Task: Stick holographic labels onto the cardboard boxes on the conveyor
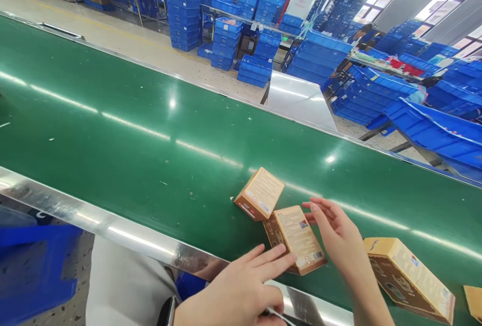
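Observation:
A brown and cream printed carton lies tilted on the green conveyor belt between my two hands. My left hand reaches in from the lower edge, some fingers stretched over the carton's near side. Its index finger and thumb are bent around a thin pale and dark item, mostly hidden. Fingers apart and empty, my right hand is at the carton's right side; whether it touches is unclear. Another small carton sits against the first one's upper left corner. To the right of my right hand stands a larger carton.
Part of another carton shows at the right edge. A metal rail borders the belt on my side. Beyond the belt are a metal table, stacked blue crates and people at benches.

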The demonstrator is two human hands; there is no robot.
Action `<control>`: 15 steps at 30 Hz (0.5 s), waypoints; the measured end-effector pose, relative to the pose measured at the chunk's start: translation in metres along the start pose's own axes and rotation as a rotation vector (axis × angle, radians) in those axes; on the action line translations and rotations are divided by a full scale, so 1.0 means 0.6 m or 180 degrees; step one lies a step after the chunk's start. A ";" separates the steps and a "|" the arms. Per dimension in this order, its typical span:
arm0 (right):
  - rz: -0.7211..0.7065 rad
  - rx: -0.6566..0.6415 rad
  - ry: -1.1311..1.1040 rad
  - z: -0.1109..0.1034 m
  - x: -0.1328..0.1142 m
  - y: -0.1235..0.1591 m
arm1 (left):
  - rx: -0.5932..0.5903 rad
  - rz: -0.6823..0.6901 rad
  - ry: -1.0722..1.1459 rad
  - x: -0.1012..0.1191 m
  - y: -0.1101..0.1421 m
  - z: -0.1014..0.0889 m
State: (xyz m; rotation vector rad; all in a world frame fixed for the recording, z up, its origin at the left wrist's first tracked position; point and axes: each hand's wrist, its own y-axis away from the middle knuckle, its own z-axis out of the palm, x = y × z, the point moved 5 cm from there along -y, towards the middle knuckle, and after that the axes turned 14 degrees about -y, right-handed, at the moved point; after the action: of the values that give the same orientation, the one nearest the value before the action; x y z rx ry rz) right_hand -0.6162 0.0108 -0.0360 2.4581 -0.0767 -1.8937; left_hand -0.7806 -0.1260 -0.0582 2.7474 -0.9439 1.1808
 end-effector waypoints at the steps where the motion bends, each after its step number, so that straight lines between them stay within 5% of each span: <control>1: 0.0011 -0.0126 0.0136 0.003 -0.008 -0.012 | -0.0036 -0.0140 0.0071 -0.002 0.005 -0.005; 8: 0.0107 -0.1311 0.0894 0.108 -0.061 -0.073 | 0.0021 -0.1737 0.0439 -0.026 0.067 -0.080; 15: 0.0017 -0.2201 0.0791 0.241 -0.075 -0.025 | 0.0251 -0.2682 0.1348 -0.031 0.110 -0.114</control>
State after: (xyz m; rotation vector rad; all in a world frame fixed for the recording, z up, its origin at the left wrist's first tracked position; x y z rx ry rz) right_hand -0.7670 0.0288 -0.0303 2.1520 0.4892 -1.2846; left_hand -0.8703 -0.1544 -0.0360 2.3278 0.2888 1.4781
